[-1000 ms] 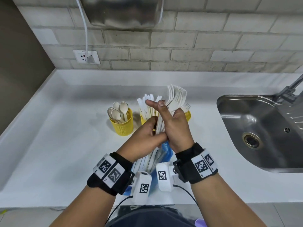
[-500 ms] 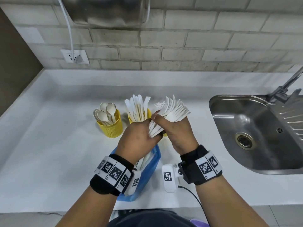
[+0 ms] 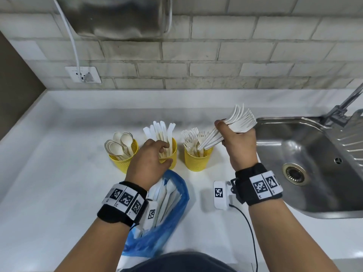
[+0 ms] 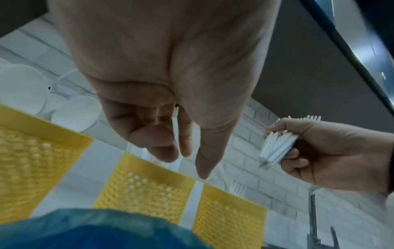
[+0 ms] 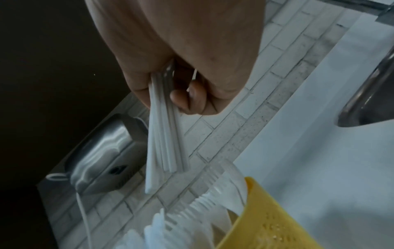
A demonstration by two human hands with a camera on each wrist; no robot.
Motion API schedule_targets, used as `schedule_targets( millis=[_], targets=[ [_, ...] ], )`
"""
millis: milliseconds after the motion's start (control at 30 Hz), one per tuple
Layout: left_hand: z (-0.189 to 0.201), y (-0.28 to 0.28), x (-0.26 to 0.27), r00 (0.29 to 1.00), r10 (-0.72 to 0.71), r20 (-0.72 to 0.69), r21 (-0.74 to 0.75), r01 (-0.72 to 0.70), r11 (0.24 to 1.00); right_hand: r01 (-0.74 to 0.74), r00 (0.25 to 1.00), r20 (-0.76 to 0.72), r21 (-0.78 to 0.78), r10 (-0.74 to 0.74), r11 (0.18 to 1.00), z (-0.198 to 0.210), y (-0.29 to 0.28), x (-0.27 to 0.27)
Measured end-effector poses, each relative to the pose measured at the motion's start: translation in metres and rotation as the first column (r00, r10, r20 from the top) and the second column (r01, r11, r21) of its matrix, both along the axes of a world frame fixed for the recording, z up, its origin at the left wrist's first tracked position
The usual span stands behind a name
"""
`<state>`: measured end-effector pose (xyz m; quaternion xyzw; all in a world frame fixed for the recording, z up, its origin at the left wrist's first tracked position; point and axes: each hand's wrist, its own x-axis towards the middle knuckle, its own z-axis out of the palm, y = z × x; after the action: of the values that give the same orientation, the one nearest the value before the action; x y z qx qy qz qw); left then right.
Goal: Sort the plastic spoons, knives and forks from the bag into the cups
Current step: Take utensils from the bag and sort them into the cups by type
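Observation:
Three yellow cups stand in a row: the spoon cup (image 3: 123, 163), the knife cup (image 3: 173, 152) and the fork cup (image 3: 197, 162). My right hand (image 3: 225, 132) grips a bundle of white forks (image 3: 238, 121) just right of and above the fork cup, tines up, handles slanting down-left over its rim. In the right wrist view the fork handles (image 5: 164, 134) hang over the fork cup (image 5: 268, 217). My left hand (image 3: 166, 155) hovers in front of the knife cup, fingers loosely curled and holding nothing. The blue bag (image 3: 176, 211) lies under that wrist with white cutlery inside.
A steel sink (image 3: 306, 165) with a tap (image 3: 339, 108) lies right of the fork cup. A tiled wall with a socket (image 3: 83, 74) and a metal appliance (image 3: 119, 16) rises behind the white counter (image 3: 59, 183). A dark wall bounds the left.
The hands have come apart. My right hand carried the fork bundle right, over the fork cup. My left hand let go of the bundle and dropped in front of the knife cup.

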<state>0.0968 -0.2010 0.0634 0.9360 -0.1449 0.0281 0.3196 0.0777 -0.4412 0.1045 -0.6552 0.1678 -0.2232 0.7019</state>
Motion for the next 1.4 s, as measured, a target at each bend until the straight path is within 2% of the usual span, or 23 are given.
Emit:
schedule_targets(
  millis=[100, 233, 400, 567, 700, 933, 1000, 1100, 1200, 1267, 1333, 1400],
  targets=[
    [-0.010, -0.001, 0.005, 1.000, -0.008, -0.011, 0.090, 0.009, 0.996, 0.041, 0.998, -0.044, -0.150, -0.048, 0.988, -0.009, -0.001, 0.010],
    [-0.019, -0.001, 0.006, 1.000, -0.028, 0.008, 0.142, 0.026, 0.989, 0.002, 0.994, -0.102, -0.303, -0.034, 0.953, -0.030, 0.005, 0.018],
    [-0.025, 0.001, 0.007, 0.999, -0.031, 0.036, 0.095, 0.028, 0.995, -0.015, 0.992, -0.119, -0.390, -0.034, 0.921, -0.058, 0.016, 0.022],
    [-0.027, 0.004, 0.009, 0.999, -0.035, 0.022, 0.037, 0.034, 0.999, -0.027, 0.990, -0.128, -0.552, -0.053, 0.834, -0.069, 0.025, 0.022],
    [-0.028, 0.005, 0.010, 0.999, -0.046, 0.024, 0.046, 0.045, 0.998, -0.045, 0.984, -0.168, -0.544, -0.056, 0.838, -0.073, 0.027, 0.021],
    [-0.027, 0.005, 0.010, 0.999, -0.047, 0.028, 0.050, 0.046, 0.998, -0.028, 0.995, -0.100, -0.442, -0.018, 0.897, -0.077, 0.018, 0.009],
    [-0.027, 0.005, 0.010, 0.999, -0.046, 0.025, 0.050, 0.045, 0.998, -0.077, 0.992, -0.122, -0.399, 0.030, 0.914, -0.081, 0.015, 0.004],
    [-0.028, 0.006, 0.010, 0.999, -0.042, 0.016, 0.039, 0.042, 0.998, -0.257, 0.960, -0.191, -0.325, 0.203, 0.910, -0.088, 0.010, -0.003],
    [-0.026, 0.006, 0.009, 0.999, -0.037, 0.026, 0.013, 0.036, 0.999, -0.335, 0.939, -0.199, -0.359, 0.279, 0.871, -0.092, 0.013, -0.007],
    [-0.026, 0.007, 0.010, 0.999, -0.036, 0.032, 0.005, 0.036, 0.999, -0.286, 0.958, -0.152, -0.502, 0.242, 0.816, -0.085, 0.016, -0.006],
    [-0.025, 0.008, 0.010, 0.999, -0.041, 0.034, 0.007, 0.040, 0.999, -0.230, 0.970, -0.105, -0.693, 0.219, 0.684, -0.072, 0.019, -0.002],
    [-0.026, 0.008, 0.011, 0.998, -0.042, 0.036, 0.011, 0.042, 0.999, -0.199, 0.970, -0.101, -0.850, 0.220, 0.488, -0.058, 0.022, 0.006]
  ],
)
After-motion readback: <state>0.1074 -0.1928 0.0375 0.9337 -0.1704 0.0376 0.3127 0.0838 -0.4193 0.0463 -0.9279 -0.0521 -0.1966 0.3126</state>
